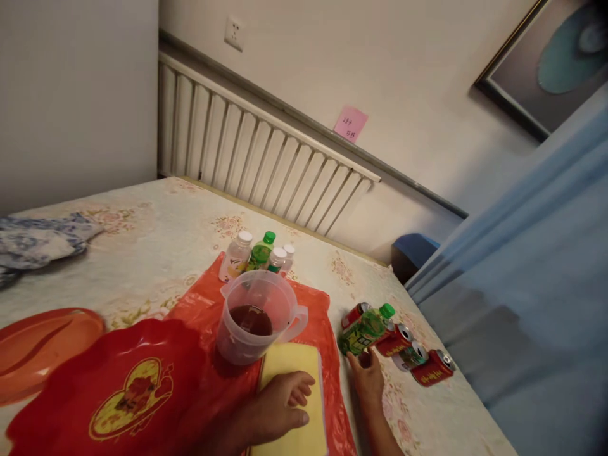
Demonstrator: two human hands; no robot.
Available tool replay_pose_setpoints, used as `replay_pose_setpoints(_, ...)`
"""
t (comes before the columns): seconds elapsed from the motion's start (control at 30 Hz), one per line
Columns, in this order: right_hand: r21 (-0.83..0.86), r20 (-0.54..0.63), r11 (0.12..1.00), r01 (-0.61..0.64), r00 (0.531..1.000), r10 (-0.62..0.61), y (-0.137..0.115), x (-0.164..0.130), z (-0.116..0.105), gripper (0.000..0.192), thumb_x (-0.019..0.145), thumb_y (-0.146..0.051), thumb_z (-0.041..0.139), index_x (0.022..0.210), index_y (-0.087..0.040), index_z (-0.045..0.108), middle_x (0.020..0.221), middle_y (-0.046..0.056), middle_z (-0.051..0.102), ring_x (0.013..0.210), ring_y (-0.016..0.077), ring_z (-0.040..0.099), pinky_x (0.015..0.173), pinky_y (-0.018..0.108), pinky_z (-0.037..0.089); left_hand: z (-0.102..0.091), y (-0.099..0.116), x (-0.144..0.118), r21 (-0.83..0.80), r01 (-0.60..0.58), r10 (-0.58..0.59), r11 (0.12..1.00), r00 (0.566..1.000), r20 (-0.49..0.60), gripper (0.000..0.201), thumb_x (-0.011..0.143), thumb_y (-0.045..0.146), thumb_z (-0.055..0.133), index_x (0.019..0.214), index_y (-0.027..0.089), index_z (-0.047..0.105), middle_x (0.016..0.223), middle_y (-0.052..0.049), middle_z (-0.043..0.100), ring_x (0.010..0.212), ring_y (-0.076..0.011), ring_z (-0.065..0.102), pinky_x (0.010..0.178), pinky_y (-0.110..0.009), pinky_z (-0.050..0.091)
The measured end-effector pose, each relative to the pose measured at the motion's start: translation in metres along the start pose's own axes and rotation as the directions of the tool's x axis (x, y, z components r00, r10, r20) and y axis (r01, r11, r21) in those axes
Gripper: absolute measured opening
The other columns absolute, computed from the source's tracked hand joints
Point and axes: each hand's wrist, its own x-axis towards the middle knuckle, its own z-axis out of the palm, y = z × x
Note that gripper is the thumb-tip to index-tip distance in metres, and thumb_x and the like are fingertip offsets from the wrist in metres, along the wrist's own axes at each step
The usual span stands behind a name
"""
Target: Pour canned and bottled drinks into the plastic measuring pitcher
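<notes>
My left hand (280,408) hovers over a yellow pad or folded sheet (292,362). Its fingers are loosely bent and apart, with nothing in them. My right hand (368,379) is at the base of a green drink bottle (365,330) with a green cap, thumb and fingers apart; whether they touch the bottle I cannot tell. To the left of the pad stands a translucent measuring jug (256,294) with dark brown liquid inside. Beside the bottle are several drink cans, among them a red can (433,368) and a green-and-white can (411,356).
A red sheet of plastic (202,294) lies under the jug. Behind the jug stand a clear bottle (236,256), another green bottle (261,252) and small white-capped bottles. A red scalloped tray (185,354) and an orange dish (47,342) lie at left; blue-patterned cloth (45,244) lies beyond.
</notes>
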Motion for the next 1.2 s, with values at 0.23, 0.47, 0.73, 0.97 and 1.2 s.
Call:
replay_pose_setpoints(0.23,0.107,0.046,0.991,0.074,0.996,-0.080,-0.042,-0.024,-0.017,0.048,0.067,-0.050,0.060,0.102,-0.016,0.063,0.092,0.012,0.073,0.088,0.0305,0.068,0.082,0.040,0.052,-0.004,0.006,-0.008,-0.033,0.028,-0.029,0.999,0.999,-0.016,0.060,0.063,0.012,0.060,0.122,0.017,0.055,0.113,-0.007,0.061,0.098,-0.0202,0.057,0.090,-0.035,0.048)
replay_pose_setpoints(0.47,0.358,0.424,0.847,0.393,0.740,-0.522,-0.190,0.008,0.017,0.032,0.078,-0.036,0.058,0.103,-0.016,0.062,0.091,0.008,0.071,0.072,0.0189,0.066,0.069,0.032,0.053,-0.006,0.011,-0.011,-0.012,0.046,-0.047,0.999,0.998,-0.031,0.060,0.062,0.012,0.059,0.122,0.017,0.056,0.113,-0.008,0.061,0.099,-0.0221,0.058,0.090,-0.036,0.048)
replay_pose_setpoints(0.73,0.193,0.546,0.372,0.908,0.216,-0.810,-0.304,0.017,0.074,0.060,0.081,-0.025,0.066,0.136,-0.026,0.045,0.126,0.008,0.058,0.075,0.0134,0.062,0.078,0.030,0.049,-0.005,0.003,-0.009,-0.066,0.027,-0.029,0.997,0.999,-0.043,0.060,0.061,0.012,0.060,0.121,0.018,0.057,0.112,-0.008,0.060,0.098,-0.0227,0.058,0.089,-0.037,0.048)
replay_pose_setpoints(0.97,0.133,0.721,0.253,0.958,0.082,-0.688,-0.325,0.019,0.099,0.043,0.077,-0.025,0.071,0.120,-0.027,0.063,0.111,0.005,0.065,0.091,0.0192,0.063,0.079,0.027,0.046,-0.004,-0.001,-0.006,-0.080,0.013,-0.016,0.997,0.999,-0.030,0.059,0.060,0.013,0.064,0.118,0.021,0.058,0.109,-0.006,0.062,0.097,-0.0221,0.059,0.087,-0.036,0.049)
replay_pose_setpoints(1.2,0.154,0.713,0.353,0.923,0.144,-0.686,-0.311,0.017,0.083,0.027,0.073,-0.020,0.072,0.100,-0.024,0.071,0.087,0.000,0.067,0.073,0.0138,0.061,0.068,0.023,0.044,-0.003,0.000,-0.006,-0.043,-0.016,0.014,0.999,0.999,-0.036,0.056,0.064,0.015,0.063,0.119,0.019,0.059,0.110,-0.007,0.064,0.097,-0.0229,0.060,0.085,-0.036,0.051)
